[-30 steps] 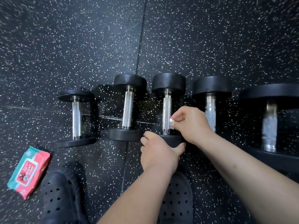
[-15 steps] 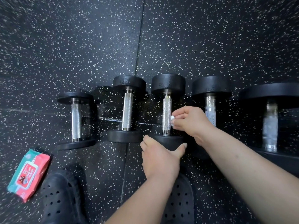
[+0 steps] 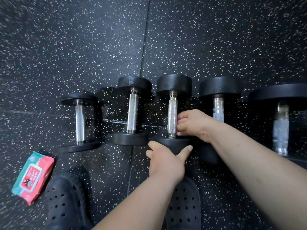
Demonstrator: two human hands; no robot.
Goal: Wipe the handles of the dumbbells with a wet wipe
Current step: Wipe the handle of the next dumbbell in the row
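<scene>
The right hand point(image 3: 194, 123) curls its fingers point(image 3: 179, 128) tight against the right side of the handle point(image 3: 172, 110) of the third dumbbell point(image 3: 174, 85), low on the bar, just above the near collar; whether a wipe sits under the fingertips cannot be told. The handle is a bright steel rod with fine knurling, bare beyond the fingers. The left hand point(image 3: 166, 161) grips the near head point(image 3: 172, 143), a thick matte black disc with a rounded edge, thumb on its right and fingers wrapped over its left. Left of the fingers lie the second dumbbell point(image 3: 132, 112) and the thin-plated first dumbbell point(image 3: 80, 122), their knurled steel evenly bright. Right of the fingers, the fourth dumbbell point(image 3: 218, 112) and fifth dumbbell point(image 3: 280, 128) have handles with a blotchy, glistening look. All rest on a black rubber floor point(image 3: 83, 47) flecked white. Far left of the left fingers a soft red and teal pack point(image 3: 33, 178) lies flat, and below the wrists are two black perforated clogs point(image 3: 66, 200)
</scene>
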